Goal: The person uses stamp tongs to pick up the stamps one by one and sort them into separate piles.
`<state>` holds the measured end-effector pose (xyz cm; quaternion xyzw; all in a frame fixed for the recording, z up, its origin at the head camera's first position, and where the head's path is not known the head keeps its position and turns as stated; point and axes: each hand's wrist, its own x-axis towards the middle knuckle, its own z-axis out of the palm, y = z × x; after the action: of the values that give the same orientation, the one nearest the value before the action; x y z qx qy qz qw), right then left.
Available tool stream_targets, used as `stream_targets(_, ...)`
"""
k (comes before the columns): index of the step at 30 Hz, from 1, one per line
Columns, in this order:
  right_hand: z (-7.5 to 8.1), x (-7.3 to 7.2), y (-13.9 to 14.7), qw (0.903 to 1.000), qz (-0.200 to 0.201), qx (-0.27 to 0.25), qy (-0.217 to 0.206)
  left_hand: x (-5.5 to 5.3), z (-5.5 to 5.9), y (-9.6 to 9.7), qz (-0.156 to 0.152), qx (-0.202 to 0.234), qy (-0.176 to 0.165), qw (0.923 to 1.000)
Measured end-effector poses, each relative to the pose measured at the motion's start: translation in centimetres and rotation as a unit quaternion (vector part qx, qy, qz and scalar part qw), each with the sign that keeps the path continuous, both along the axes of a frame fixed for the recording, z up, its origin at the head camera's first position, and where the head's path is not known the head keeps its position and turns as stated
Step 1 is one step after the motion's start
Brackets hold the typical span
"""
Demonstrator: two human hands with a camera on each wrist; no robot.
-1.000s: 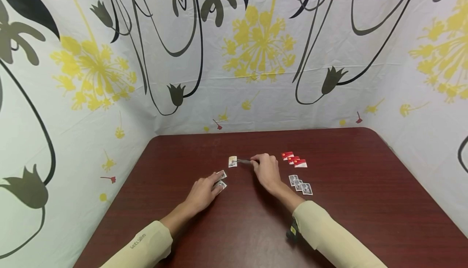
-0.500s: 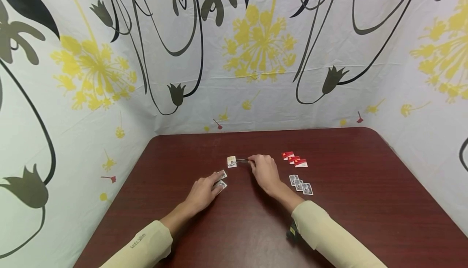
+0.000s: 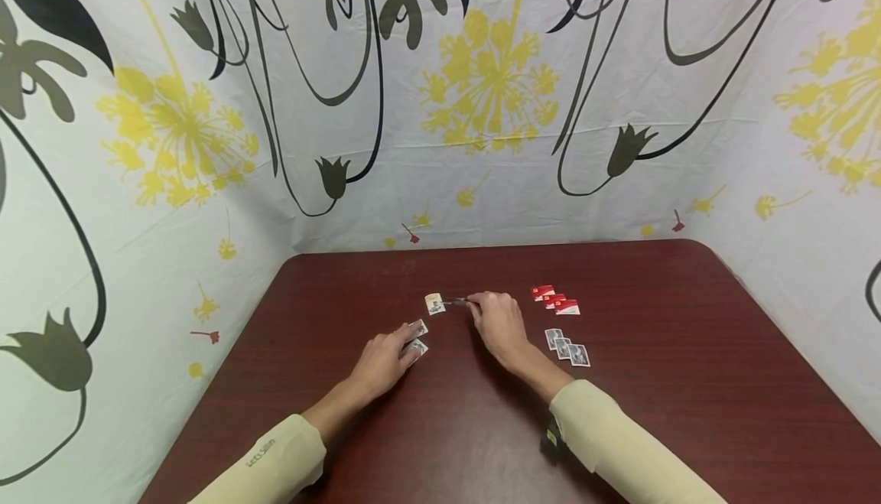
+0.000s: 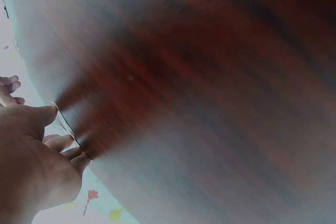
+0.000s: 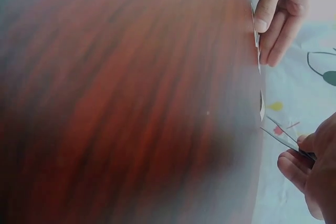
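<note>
My right hand pinches a pair of metal tweezers that points left. A small card with a yellowish top lies at the tips; in the right wrist view the tweezers have their tips spread, close to the edge of this card. Fingers of my left hand rest on two small grey-and-white pictured cards, partly covering them. From the left wrist, the left hand is seen with its thumb and fingertips touching the card edges.
Right of my right hand, three overlapping red-and-white cards lie on the dark red-brown table. Three overlapping grey picture cards lie nearer. A flower-patterned cloth hangs behind and beside the table.
The yellowish card has slid slightly left and turned a little. My right hand and the tweezers have moved slightly left too. The left hand has stayed in place.
</note>
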<state>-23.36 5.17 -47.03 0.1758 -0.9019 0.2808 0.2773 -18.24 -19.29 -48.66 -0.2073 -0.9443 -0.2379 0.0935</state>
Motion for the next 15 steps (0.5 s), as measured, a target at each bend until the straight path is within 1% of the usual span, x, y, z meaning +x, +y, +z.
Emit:
stream_targets(6, -0.3, 0.0, 0.4, 0.9998, 0.006, -0.016, 0.003, 0.0, 0.0, 0.0, 0.000, 0.000, -0.001, 1.0000)
stream_targets(10, -0.1, 0.5, 0.5, 0.9997, 0.004, -0.015, -0.016, 0.0, 0.0, 0.0, -0.001, 0.000, 0.001, 1.0000)
stream_targets(15, 0.2, 1.2, 0.5, 0.9994, 0.004, -0.019, -0.028, 0.0, 0.2, 0.1, -0.001, 0.000, -0.002, 1.0000)
